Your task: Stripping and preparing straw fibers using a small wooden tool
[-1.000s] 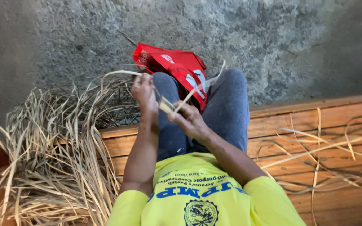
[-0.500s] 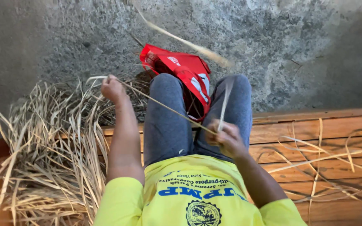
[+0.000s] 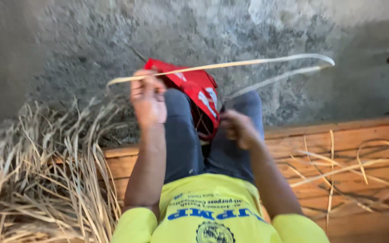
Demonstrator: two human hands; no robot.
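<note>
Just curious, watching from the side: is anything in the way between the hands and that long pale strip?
Nothing visible. The left hand already holds the strip near one end; the strip loops out over the floor and back toward the right hand, above the red bag.

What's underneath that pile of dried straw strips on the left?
The dried straw strips lie over the left end of the wooden bench and spill toward the concrete floor. Whatever lies beneath the heap is covered.

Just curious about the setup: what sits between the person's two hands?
In the head view, the red bag and a jeans-clad knee lie between the left hand and right hand; the pale strip arcs above.
</note>
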